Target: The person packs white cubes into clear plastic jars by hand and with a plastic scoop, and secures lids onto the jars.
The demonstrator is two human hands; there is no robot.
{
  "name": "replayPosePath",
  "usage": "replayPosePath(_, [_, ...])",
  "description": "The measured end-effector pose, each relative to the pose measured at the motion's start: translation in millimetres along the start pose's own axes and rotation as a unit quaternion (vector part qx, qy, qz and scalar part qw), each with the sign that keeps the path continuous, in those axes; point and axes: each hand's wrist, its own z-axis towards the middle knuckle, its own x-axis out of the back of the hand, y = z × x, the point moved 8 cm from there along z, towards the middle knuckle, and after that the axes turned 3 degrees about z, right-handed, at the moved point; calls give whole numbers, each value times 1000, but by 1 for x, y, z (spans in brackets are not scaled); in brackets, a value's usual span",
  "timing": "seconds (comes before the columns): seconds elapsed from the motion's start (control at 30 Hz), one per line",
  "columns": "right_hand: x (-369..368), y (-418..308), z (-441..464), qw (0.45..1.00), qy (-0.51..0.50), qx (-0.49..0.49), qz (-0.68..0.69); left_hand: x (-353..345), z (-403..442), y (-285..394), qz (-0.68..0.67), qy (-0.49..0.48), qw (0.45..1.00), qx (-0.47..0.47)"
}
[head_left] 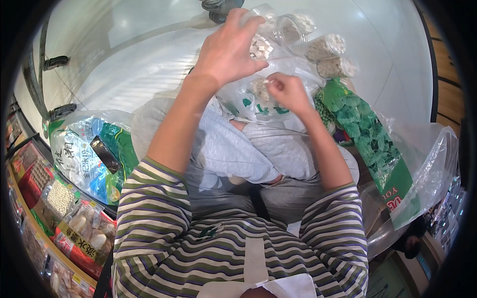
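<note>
My left hand (229, 49) reaches forward with thumb and fingers spread apart. Small white cubes (261, 47) show between its thumb and fingertips, right beside the clear jars. My right hand (289, 92) is closed in a pinch, and a tiny white piece (267, 81) shows at its fingertips; its exact kind is too small to tell. Under that hand lies a clear plastic bag with green print (243, 94), holding pale crumbly bits (260, 89). An open clear jar (290, 31) stands ahead of the hands, its rim facing me.
More jars of pale pieces (325, 47) lie to the right of the open one. A green printed bag (367, 134) rests by my right knee. On my left, a phone (105, 154) lies on a blue and green package (82, 149). Shelves of packaged food (59, 198) stand at far left.
</note>
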Motion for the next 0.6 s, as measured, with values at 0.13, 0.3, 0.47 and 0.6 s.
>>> replayPosePath(0.13, [86, -6, 0, 961, 118, -113, 223, -3, 0, 0, 1, -14, 1000, -5])
replayPosePath(0.3, [139, -60, -4, 947, 200, -17, 252, -18, -2, 9, -14, -52, 998, -29])
replayPosePath(0.47, [131, -81, -8, 976, 173, 25, 133, -27, -4, 22, -20, -97, 994, -34])
replayPosePath(0.6, [150, -62, -8, 935, 254, 3, 247, -23, -1, 15, -30, -54, 998, -18])
